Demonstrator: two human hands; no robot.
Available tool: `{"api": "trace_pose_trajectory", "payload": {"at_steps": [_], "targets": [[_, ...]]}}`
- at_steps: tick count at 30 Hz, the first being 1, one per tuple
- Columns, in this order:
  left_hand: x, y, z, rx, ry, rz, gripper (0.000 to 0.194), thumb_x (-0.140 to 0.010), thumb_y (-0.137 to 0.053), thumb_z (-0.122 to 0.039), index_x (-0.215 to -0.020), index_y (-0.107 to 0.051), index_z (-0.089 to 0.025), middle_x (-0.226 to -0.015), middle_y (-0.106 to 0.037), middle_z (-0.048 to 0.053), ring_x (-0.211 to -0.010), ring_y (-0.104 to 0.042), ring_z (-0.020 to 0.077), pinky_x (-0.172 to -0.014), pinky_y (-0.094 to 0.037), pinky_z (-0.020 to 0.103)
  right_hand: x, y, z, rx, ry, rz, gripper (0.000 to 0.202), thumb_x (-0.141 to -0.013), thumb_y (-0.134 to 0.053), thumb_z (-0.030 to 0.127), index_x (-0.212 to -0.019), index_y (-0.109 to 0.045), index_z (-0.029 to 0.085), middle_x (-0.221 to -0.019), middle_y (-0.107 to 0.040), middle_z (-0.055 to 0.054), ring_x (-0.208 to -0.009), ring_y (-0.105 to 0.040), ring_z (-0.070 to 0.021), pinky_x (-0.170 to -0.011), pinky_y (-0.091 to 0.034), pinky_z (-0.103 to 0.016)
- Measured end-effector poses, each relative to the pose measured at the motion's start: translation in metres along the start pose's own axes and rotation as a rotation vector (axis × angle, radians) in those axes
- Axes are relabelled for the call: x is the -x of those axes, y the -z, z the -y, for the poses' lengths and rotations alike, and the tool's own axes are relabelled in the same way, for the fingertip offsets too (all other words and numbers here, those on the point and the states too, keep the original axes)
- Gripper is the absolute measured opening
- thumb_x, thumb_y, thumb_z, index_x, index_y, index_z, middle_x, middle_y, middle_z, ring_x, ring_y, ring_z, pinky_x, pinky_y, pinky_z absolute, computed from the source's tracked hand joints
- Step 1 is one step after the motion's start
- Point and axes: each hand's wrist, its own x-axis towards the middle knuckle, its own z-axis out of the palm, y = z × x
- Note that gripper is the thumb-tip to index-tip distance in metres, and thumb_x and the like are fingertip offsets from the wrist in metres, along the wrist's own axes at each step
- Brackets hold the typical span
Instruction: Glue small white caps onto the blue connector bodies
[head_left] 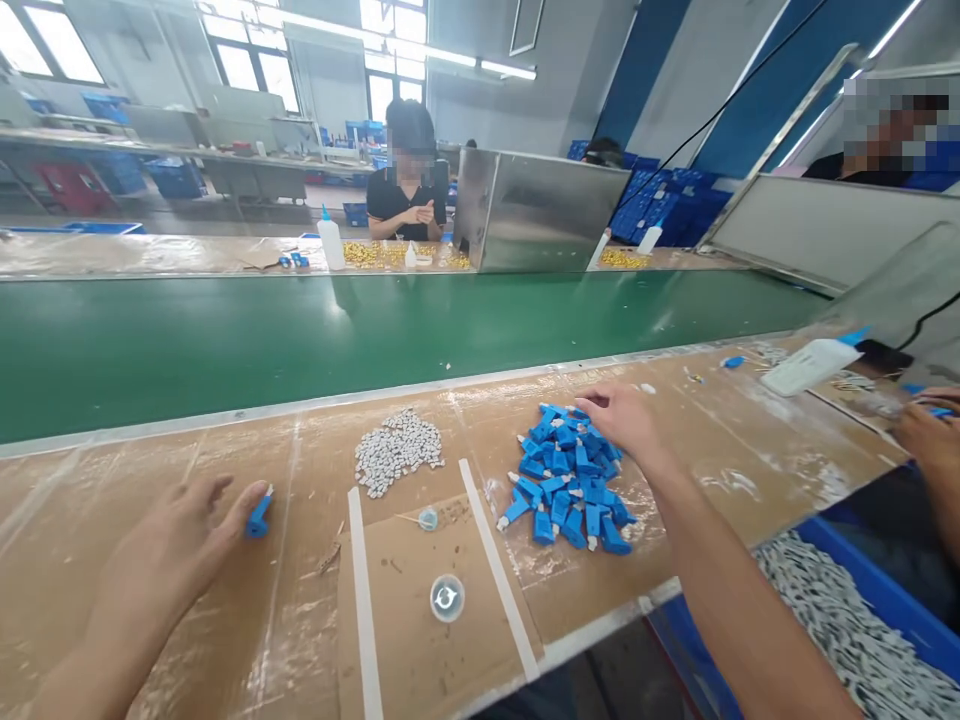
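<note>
My left hand (pixel 184 530) is over the brown-covered table on the left, its thumb and fingers apart. A small blue plastic piece (pixel 257 518) with a white tip is against or just beside the thumb. My right hand (pixel 621 418) reaches to the far right edge of a heap of similar blue plastic pieces (pixel 562 475). Its fingers are curled together at the heap, and whatever is between the fingertips is hidden. Left of the heap lies a pile of small grey-white bits (pixel 397 450). Nearer me are a small round clear cup (pixel 448 598) and a small pale-blue round item (pixel 427 518) with a thin stick.
A green conveyor belt (pixel 375 340) runs beyond the table. White tape strips (pixel 363 600) edge a cardboard sheet (pixel 412 650). At right are a white bottle (pixel 810 366), another person's hand (pixel 926 435) and a blue bin (pixel 885 610) of grey parts. A person (pixel 409 190) sits across the belt.
</note>
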Motion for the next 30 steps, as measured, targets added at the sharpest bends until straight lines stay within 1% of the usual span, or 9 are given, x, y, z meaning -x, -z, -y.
{"api": "trace_pose_trajectory", "payload": {"at_steps": [3,5,8,11,14,18,24,27,30], "targets": [[0.024,0.007,-0.032,-0.151,0.049,-0.06,0.043,-0.078,-0.06,-0.066,-0.103,-0.068,-0.032,-0.091,-0.073,0.002,-0.076,-0.071,0.0321,-0.065,-0.048,0.045,-0.045,0.002,-0.014,0.044,-0.076,0.173,0.023,-0.094,-0.066,0.033,-0.109,-0.068,0.016,-0.111,-0.069,-0.008,-0.097,-0.067,-0.0226,-0.087,-0.055,-0.041],[0.042,0.009,-0.056,-0.036,0.058,-0.008,0.041,-0.08,-0.058,-0.065,-0.108,-0.066,-0.035,-0.103,-0.074,-0.001,-0.084,-0.071,0.0325,-0.075,-0.051,0.048,-0.059,0.0,-0.021,0.04,-0.123,0.274,0.028,-0.097,-0.063,0.034,-0.119,-0.064,0.016,-0.12,-0.065,-0.008,-0.099,-0.066,-0.0222,-0.085,-0.057,-0.042],[0.066,0.006,-0.084,0.096,0.055,0.077,0.041,-0.081,-0.061,-0.063,-0.109,-0.068,-0.033,-0.12,-0.071,0.002,-0.094,-0.07,0.0311,-0.085,-0.053,0.045,-0.063,-0.006,-0.029,-0.011,-0.16,0.348,0.031,-0.096,-0.064,0.034,-0.122,-0.063,0.016,-0.123,-0.064,-0.008,-0.102,-0.066,-0.0247,-0.084,-0.058,-0.042],[0.082,-0.002,-0.102,0.257,-0.006,0.198,0.036,-0.081,-0.066,-0.056,-0.106,-0.07,-0.03,-0.117,-0.071,0.004,-0.1,-0.068,0.0283,-0.085,-0.055,0.036,-0.054,-0.005,-0.031,-0.133,-0.139,0.339,0.031,-0.095,-0.065,0.035,-0.118,-0.065,0.014,-0.119,-0.065,-0.006,-0.099,-0.066,-0.0251,-0.082,-0.058,-0.04],[0.092,-0.013,-0.121,0.432,-0.034,0.314,0.026,-0.083,-0.068,-0.048,-0.1,-0.073,-0.029,-0.105,-0.073,0.005,-0.095,-0.067,0.0253,-0.081,-0.055,0.031,-0.031,0.001,-0.019,-0.336,-0.072,0.312,0.031,-0.092,-0.067,0.04,-0.108,-0.067,0.014,-0.106,-0.068,-0.008,-0.09,-0.066,-0.0218,-0.078,-0.057,-0.037],[0.093,-0.029,-0.153,0.611,-0.005,0.496,0.019,-0.085,-0.07,-0.04,-0.097,-0.077,-0.027,-0.103,-0.073,0.006,-0.098,-0.066,0.0233,-0.088,-0.052,0.03,0.035,0.002,0.029,-0.674,0.034,0.41,0.051,-0.082,-0.064,0.062,-0.106,-0.067,0.017,-0.097,-0.067,-0.009,-0.079,-0.063,-0.019,-0.07,-0.056,-0.033],[0.084,-0.059,-0.177,0.987,0.063,0.662,0.035,-0.089,-0.067,-0.038,-0.123,-0.071,-0.029,-0.136,-0.06,0.007,-0.123,-0.057,0.0241,-0.104,-0.045,0.033,0.133,-0.023,0.104,-1.579,-0.085,0.988,0.035,-0.086,-0.07,0.045,-0.105,-0.073,0.016,-0.089,-0.062,-0.007,-0.063,-0.047,-0.0089,-0.052,-0.043,-0.019],[0.087,-0.071,-0.178,1.116,0.136,0.779,0.037,-0.088,-0.068,-0.041,-0.122,-0.072,-0.027,-0.116,-0.069,0.007,-0.115,-0.06,0.0233,-0.102,-0.045,0.034,0.149,-0.037,0.116,-1.708,-0.205,1.079,0.027,-0.087,-0.071,0.039,-0.102,-0.074,0.016,-0.088,-0.063,-0.006,-0.063,-0.047,-0.0091,-0.052,-0.043,-0.018],[0.093,-0.078,-0.174,1.248,0.256,0.845,0.044,-0.083,-0.074,-0.044,-0.122,-0.072,-0.025,-0.083,-0.068,0.002,-0.09,-0.065,0.0173,-0.092,-0.048,0.029,0.154,-0.043,0.121,-1.726,-0.289,1.128,0.023,-0.086,-0.073,0.036,-0.102,-0.072,0.019,-0.088,-0.065,-0.005,-0.064,-0.05,-0.0088,-0.052,-0.044,-0.017]]}}
